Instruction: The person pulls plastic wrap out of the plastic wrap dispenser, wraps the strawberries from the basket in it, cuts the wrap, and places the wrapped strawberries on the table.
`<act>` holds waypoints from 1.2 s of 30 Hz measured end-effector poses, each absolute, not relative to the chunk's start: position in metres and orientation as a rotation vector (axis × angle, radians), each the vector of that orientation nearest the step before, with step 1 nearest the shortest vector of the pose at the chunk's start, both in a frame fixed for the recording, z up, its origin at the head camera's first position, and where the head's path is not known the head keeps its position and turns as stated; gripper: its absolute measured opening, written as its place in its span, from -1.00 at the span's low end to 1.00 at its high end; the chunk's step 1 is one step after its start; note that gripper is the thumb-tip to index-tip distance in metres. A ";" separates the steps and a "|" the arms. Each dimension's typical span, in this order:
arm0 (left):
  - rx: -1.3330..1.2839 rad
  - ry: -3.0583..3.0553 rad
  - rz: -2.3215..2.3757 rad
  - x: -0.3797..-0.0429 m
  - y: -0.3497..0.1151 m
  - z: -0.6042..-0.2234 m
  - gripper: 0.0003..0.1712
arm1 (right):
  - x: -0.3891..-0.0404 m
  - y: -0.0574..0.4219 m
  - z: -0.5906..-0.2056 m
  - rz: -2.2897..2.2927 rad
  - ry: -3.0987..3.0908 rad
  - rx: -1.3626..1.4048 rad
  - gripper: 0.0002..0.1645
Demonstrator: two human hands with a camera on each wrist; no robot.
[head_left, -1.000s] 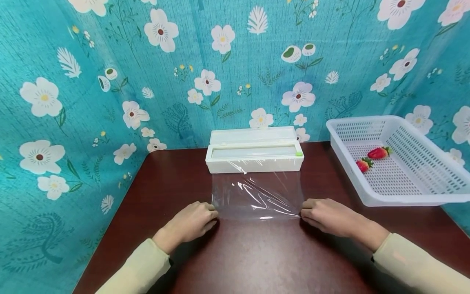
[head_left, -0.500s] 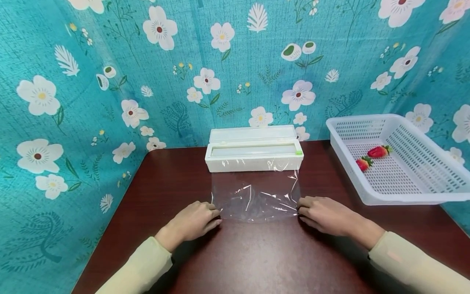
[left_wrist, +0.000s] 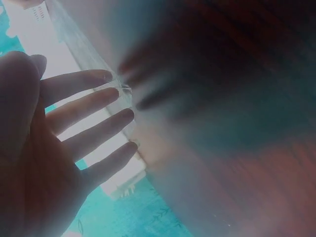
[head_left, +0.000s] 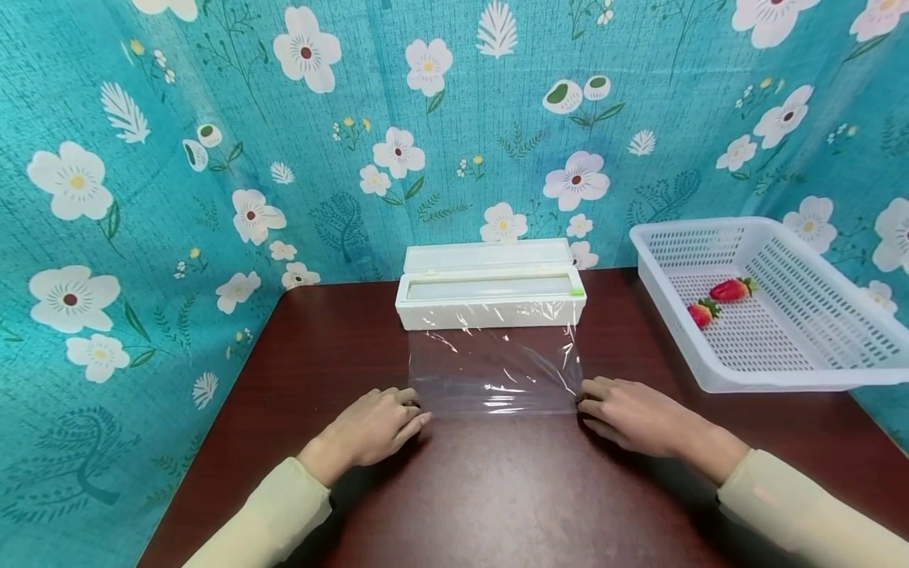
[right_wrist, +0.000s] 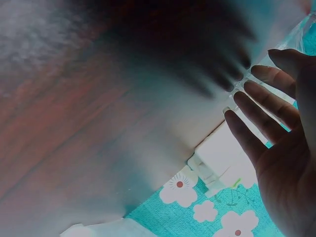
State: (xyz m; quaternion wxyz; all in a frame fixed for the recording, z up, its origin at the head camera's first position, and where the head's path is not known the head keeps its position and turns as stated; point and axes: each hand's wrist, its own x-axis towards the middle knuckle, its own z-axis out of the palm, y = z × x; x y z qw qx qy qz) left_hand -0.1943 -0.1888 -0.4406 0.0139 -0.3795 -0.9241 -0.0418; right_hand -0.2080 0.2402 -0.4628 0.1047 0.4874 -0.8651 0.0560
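Observation:
A sheet of clear cling film [head_left: 497,375] runs from a white cling film box [head_left: 490,312] toward me and lies across the dark table. At the sheet's left front corner, my left hand [head_left: 372,426] touches the film with its fingertips. The left wrist view shows that hand's fingers [left_wrist: 96,131] fairly straight and spread, the thumb apart. On the other front corner rest the fingertips of my right hand [head_left: 632,414]. Its fingers [right_wrist: 264,118] also look extended in the right wrist view, with the thumb held away from them.
A white perforated basket [head_left: 781,379] stands at the right, with two strawberries [head_left: 731,289] in it. The box's lid [head_left: 490,254] is raised, and a green slider [head_left: 577,292] sits at its right end. Flowered teal cloth [head_left: 454,118] hangs behind the reddish-brown table [head_left: 483,489].
The film's front edge has become straighter and its diagonal creases have lessened. My left thumb has parted from the fingers. My right hand has shifted slightly inward.

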 end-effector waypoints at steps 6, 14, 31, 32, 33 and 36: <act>-1.153 -2.900 -0.134 -0.193 -0.190 -0.441 -0.59 | -0.208 0.249 -0.466 0.221 -2.511 1.444 -0.79; -1.162 -2.863 -0.132 -0.193 -0.189 -0.441 -0.67 | -0.209 0.248 -0.466 0.288 -2.533 1.402 -0.89; -1.154 -2.896 -0.105 -0.191 -0.188 -0.441 -0.69 | -0.206 0.243 -0.467 0.424 -2.656 1.168 -0.95; -1.157 -2.896 -0.111 -0.191 -0.188 -0.441 -0.69 | -0.206 0.243 -0.468 0.422 -2.643 1.179 -0.93; -1.159 -2.898 -0.116 -0.191 -0.189 -0.440 -0.69 | -0.206 0.243 -0.469 0.417 -2.631 1.188 -0.91; -1.163 -2.915 -0.131 -0.190 -0.191 -0.438 -0.69 | -0.206 0.243 -0.471 0.410 -2.612 1.192 -0.86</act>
